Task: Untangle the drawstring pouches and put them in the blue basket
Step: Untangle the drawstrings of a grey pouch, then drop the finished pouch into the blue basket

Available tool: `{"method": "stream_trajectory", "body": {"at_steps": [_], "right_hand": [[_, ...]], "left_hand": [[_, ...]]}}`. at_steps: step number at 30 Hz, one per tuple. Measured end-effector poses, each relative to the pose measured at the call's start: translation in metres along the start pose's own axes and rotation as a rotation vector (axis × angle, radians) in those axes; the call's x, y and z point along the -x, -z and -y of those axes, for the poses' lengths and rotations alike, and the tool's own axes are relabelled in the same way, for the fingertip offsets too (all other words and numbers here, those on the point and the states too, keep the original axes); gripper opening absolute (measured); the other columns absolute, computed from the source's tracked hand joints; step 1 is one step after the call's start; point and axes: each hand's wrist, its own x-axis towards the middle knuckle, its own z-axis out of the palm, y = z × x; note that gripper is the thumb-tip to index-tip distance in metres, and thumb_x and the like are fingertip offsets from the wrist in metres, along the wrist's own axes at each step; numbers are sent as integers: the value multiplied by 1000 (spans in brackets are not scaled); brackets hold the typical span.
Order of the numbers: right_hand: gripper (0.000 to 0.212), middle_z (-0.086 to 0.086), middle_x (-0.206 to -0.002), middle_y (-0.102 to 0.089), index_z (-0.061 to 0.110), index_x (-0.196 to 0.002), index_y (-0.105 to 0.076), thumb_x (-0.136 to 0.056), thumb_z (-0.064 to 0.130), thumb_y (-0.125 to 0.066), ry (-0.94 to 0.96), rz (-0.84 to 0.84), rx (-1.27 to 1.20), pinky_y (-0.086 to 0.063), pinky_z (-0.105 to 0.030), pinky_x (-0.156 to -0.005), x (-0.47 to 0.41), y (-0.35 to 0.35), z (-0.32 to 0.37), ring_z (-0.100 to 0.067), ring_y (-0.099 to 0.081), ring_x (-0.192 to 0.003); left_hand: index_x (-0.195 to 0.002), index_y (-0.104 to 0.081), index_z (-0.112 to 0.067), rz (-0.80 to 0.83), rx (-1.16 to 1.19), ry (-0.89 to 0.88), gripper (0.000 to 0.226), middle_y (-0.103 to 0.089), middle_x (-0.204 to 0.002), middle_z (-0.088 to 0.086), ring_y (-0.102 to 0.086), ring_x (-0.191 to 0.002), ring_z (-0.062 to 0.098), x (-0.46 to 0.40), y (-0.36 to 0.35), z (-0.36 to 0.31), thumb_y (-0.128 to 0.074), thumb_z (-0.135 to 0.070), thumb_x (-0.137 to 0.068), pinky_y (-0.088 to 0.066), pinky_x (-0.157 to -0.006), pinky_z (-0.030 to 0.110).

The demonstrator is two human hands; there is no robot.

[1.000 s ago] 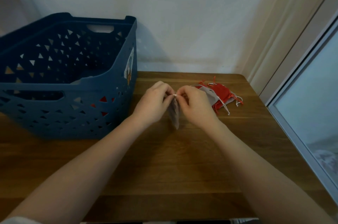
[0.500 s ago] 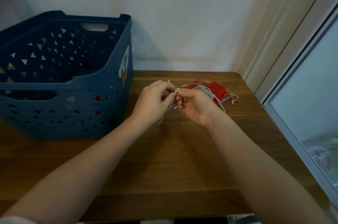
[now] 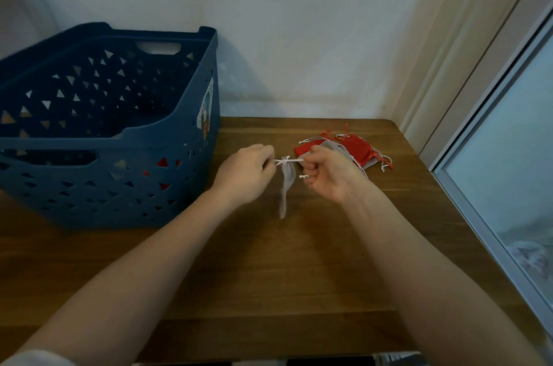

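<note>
landmark: blue basket, at the left of the wooden counter, against the wall. just right of the basket's near right corner, both hands are raised above the counter. left hand: fingers curled, pinching one end of a white drawstring. right hand: fingers curled into a fist on the other end of the string, a short white tail poking out below. the string runs taut between the two hands with a small knot at its middle; a grey pouch hangs from that knot, limp, its lower tip close to the counter, contact not discernible. further right of the basket, behind the right hand, a pile of red and grey pouches lies on the counter with loose cords trailing from it. red shows through the basket's triangular holes, so likely some pouches are already inside. judgement: step in hand is freeing or closing the cord on the grey pouch; pile not yet dealt with. risks: pulling the two ends apart may tighten the knot rather than loosen it; a cord slipping from either pinch would drop the pouch to the counter; trailing cords from the pile could catch the right wrist and drag pouches toward the counter's edge.
</note>
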Motion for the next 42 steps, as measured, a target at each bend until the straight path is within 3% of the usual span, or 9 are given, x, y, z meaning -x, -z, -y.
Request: {"method": "stream_trajectory", "body": {"at_steps": [6,12,17,21,23,31,34,39,42], "right_hand": [[22,1,-67,-42,14,-75,-49,-89,-2,-46,183,-107,289,-33,-24,-57,-3,-1,-3,-11,-38,-61],[25,0,-67,-42,16,-76,-45,-88,-7,-45,275,-164,268,-31,-21,-53,3,4,4,-9,-37,-56],[14,2,-73,-53,16,-100,-59,-93,7,-49,402,-15,342,-38,-21,-56,5,0,-5,-9,-45,-61],[24,3,-96,-63,26,-114,-54,-91,17,-57,583,114,542,-50,-23,-68,13,-25,-2,-9,-60,-80],[34,1,-105,-63,20,-118,-53,-87,11,-62,715,88,577,-52,-25,-78,15,-39,3,-11,-62,-92],[20,-6,-90,-61,6,-111,-58,-92,5,-55,906,75,450,-50,-23,-61,31,-102,48,-11,-59,-72],[20,-19,-97,-61,5,-110,-58,-91,6,-56,908,129,462,-54,-40,-71,30,-138,65,-24,-61,-80],[29,-7,-103,-66,4,-115,-58,-86,1,-57,732,221,793,-52,-29,-88,4,-169,62,-18,-62,-99],[45,-8,-125,-59,10,-130,-52,-86,14,-57,664,258,839,-45,-42,-101,-11,-156,51,-20,-55,-117]], "left_hand": [[-75,-52,-23,75,216,85,21,-54,-78,-3,-53,-71,12,-4,-3,-4,-48,-20,-95,-38,-61,22],[-74,-54,-21,74,412,122,22,-56,-75,0,-54,-71,16,-7,3,-2,-48,-20,-96,-46,-66,31],[-77,-55,-17,-9,699,121,21,-61,-83,2,-58,-78,16,-3,10,-3,-46,-17,-96,-47,-69,26],[-78,-56,-15,-124,817,19,21,-60,-74,1,-59,-64,13,0,28,-9,-46,-16,-97,-51,-60,26],[-79,-59,-13,-181,798,-31,21,-60,-73,1,-59,-64,8,2,41,-12,-47,-15,-96,-49,-59,19],[-90,-64,-15,-556,421,-295,13,-53,-85,-14,-55,-77,4,18,112,-15,-51,-14,-91,-42,-67,9],[-84,-63,-20,-565,377,-283,14,-54,-78,-18,-53,-71,-1,32,134,-4,-52,-13,-90,-39,-64,7],[-86,-66,-17,-490,376,-96,16,-61,-76,0,-53,-62,10,34,150,15,-51,-18,-92,-40,-55,17],[-87,-65,-20,-417,311,-37,16,-60,-76,-4,-53,-65,7,32,148,18,-51,-23,-92,-37,-54,16]]}}
